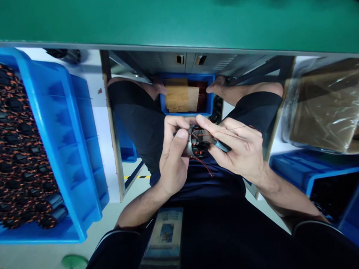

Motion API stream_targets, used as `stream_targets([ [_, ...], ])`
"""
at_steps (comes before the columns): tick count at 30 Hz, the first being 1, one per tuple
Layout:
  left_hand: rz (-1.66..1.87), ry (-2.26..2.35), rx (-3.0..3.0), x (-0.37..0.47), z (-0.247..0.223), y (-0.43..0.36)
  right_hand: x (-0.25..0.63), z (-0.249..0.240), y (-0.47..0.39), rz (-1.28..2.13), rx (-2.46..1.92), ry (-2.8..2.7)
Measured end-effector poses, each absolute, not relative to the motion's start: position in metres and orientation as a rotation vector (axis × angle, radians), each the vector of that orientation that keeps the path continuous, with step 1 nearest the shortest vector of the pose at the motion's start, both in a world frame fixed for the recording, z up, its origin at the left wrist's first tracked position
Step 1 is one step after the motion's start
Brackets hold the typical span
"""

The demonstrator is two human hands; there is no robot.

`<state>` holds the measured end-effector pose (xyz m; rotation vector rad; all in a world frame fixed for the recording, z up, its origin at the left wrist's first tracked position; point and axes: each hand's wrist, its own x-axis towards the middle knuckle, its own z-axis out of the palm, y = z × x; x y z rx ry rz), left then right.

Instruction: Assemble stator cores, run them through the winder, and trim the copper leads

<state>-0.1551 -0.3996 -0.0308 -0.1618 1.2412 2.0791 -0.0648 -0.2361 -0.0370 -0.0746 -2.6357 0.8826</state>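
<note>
Left hand (174,156) curled around stator (187,149); right hand (243,150) closed on tool (221,146), wire (230,128) across fingers. Wire handling seems underway; loose ends (210,173) between hands call for steady grip.

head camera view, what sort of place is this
Likely a factory workstation for winding motor parts: a blue crate of wire-wound metal cores, a green workbench, and a similar core with loose copper wire in the hands.

Bright blue bin (84,153), green tabletop (134,20)
</note>
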Motion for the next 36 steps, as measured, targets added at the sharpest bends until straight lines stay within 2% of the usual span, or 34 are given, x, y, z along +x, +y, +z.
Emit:
stream_targets([
  [3,2.045,1.236,-0.235,-0.159,-0.038,-0.397,-0.067,-0.048,-0.234,0.977,-0.152,-2.681],
  [9,1.874,1.213,-0.436,-0.170,-0.063,-0.394,-0.087,-0.082,-0.220,1.585,-0.360,-2.642],
  [22,1.903,1.221,-0.076,-0.164,-0.045,-0.401,-0.065,-0.052,-0.219,1.023,-0.065,-2.701],
  [31,1.929,1.257,0.007,-0.161,-0.038,-0.403,-0.065,-0.041,-0.222,1.002,-0.039,-2.639],
  [36,1.905,1.313,0.087,-0.157,-0.043,-0.410,-0.065,-0.035,-0.227,1.197,-0.100,-2.632],
])
